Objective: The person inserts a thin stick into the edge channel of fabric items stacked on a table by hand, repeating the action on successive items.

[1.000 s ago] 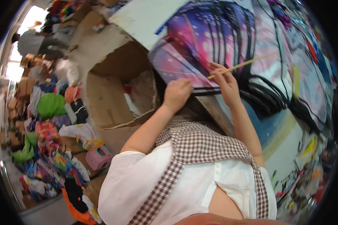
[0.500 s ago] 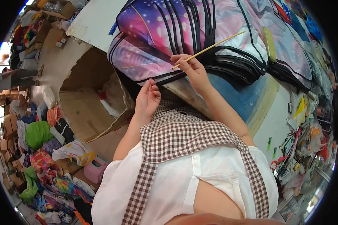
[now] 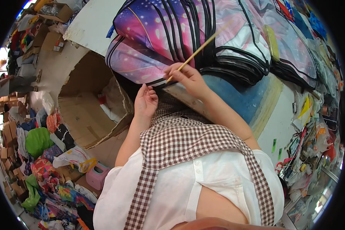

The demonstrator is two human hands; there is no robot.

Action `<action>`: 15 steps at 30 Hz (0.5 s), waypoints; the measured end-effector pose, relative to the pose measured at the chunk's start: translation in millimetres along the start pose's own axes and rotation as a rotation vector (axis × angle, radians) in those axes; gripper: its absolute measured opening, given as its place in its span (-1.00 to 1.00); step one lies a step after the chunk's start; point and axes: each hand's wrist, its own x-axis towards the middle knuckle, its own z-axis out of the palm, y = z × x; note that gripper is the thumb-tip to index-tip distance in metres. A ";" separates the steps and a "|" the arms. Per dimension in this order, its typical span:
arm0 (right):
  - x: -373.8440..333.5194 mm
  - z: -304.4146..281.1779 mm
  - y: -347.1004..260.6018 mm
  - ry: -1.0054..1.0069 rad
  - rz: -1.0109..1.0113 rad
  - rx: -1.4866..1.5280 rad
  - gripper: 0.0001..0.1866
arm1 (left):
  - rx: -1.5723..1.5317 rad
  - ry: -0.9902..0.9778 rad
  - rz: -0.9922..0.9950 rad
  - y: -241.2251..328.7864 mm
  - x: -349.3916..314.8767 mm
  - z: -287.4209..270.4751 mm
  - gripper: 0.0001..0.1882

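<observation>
My right hand (image 3: 188,81) grips a thin yellowish wooden stick (image 3: 197,50) between thumb and fingers. The stick slants up to the right over the fabric, its far end blurred, its lower end just past my fingers. My left hand (image 3: 146,102) is at the near edge of the pile, fingers curled and fingertips together; what they pinch, if anything, is too small to make out. In front of both hands lies a pile of purple, pink and white printed fabric bags (image 3: 142,61) with black cords and black edging.
A large open cardboard box (image 3: 84,130) stands left of the table, holding some white and red scraps. A yellow block (image 3: 270,42) lies on the fabric. Below the pile is a blue board (image 3: 237,99). Heaped cloth and bags, including a green bundle (image 3: 38,142), cover the left floor.
My right hand has moved down and left with the stick, closer to my left hand. My left hand has shifted slightly; the whole view has tilted a little.
</observation>
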 end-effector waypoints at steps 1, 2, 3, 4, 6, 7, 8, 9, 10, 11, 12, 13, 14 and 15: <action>1.6 -5.4 -0.6 0.046 -0.130 -0.081 -0.84 | -0.001 0.001 0.000 4.0 3.7 -4.3 -0.81; 4.6 -11.8 1.5 0.058 -0.219 -0.139 -0.85 | -0.097 -0.172 -0.062 8.2 9.2 -12.1 -0.79; 6.1 -15.4 6.4 0.061 -0.218 -0.141 -0.85 | -0.193 -0.347 -0.129 8.8 8.2 -7.4 -0.77; 7.3 -17.6 12.3 0.109 -0.238 -0.179 -0.86 | -0.064 -0.299 -0.103 7.2 5.6 -3.7 -0.75; 10.5 -18.8 24.6 0.157 -0.251 -0.258 -0.85 | 0.117 -0.265 -0.067 -4.5 -1.0 10.8 -0.74; 11.9 -17.3 30.9 0.158 -0.248 -0.256 -0.85 | 0.299 -0.230 -0.029 -12.9 -7.1 22.3 -0.74; 13.4 -16.5 36.9 0.175 -0.241 -0.255 -0.85 | 0.475 -0.086 0.082 -23.4 -10.6 38.9 -0.72; 14.9 -16.0 42.3 0.188 -0.235 -0.252 -0.85 | 0.475 -0.085 0.081 -31.5 -8.9 42.7 -0.72; 16.5 -16.9 46.7 0.239 -0.274 -0.358 -0.86 | 0.549 0.007 0.192 -38.0 -7.3 45.5 -0.71; 16.3 -18.6 50.2 0.240 -0.273 -0.357 -0.86 | 0.622 0.099 0.302 -40.7 -5.9 47.0 -0.69; 16.4 -18.7 50.6 0.240 -0.321 -0.441 -0.86 | 0.699 0.069 0.367 -40.8 -2.0 42.3 -0.68; 16.2 -19.1 50.8 0.241 -0.369 -0.525 -0.86 | 0.699 0.069 0.365 -42.3 1.1 37.7 -0.68; 16.0 -20.4 50.2 0.242 -0.368 -0.525 -0.86 | 0.709 0.037 0.414 -44.2 4.1 33.1 -0.67; 16.1 -19.5 45.9 0.229 -0.400 -0.613 -0.86 | 0.719 0.005 0.463 -45.9 2.9 34.2 -0.67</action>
